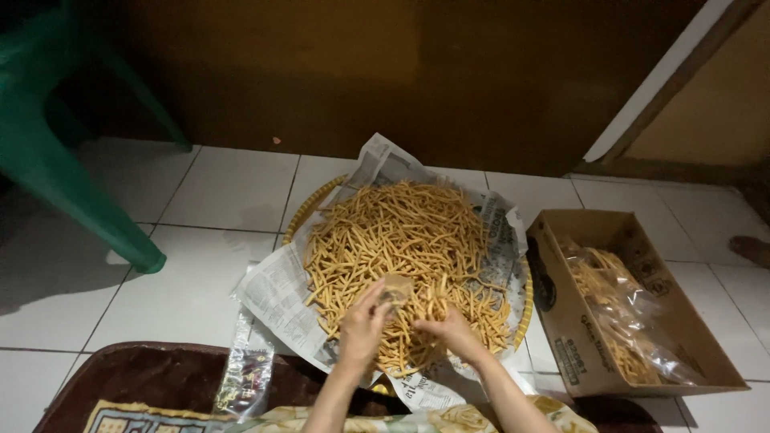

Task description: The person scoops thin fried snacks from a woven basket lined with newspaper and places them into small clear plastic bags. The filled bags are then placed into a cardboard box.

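While your left hand (362, 325) pinches the small clear bag (395, 287) above the tray's near edge | your right hand (453, 329), just beside it, seems clenched on fried sticks (401, 240) | the heap lies straight ahead of both hands | sticks point every way.

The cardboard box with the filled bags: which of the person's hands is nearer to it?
The right hand. It rests on the snack sticks at the tray's near edge, toward the cardboard box. The left hand, holding a small clear bag, is farther from it.
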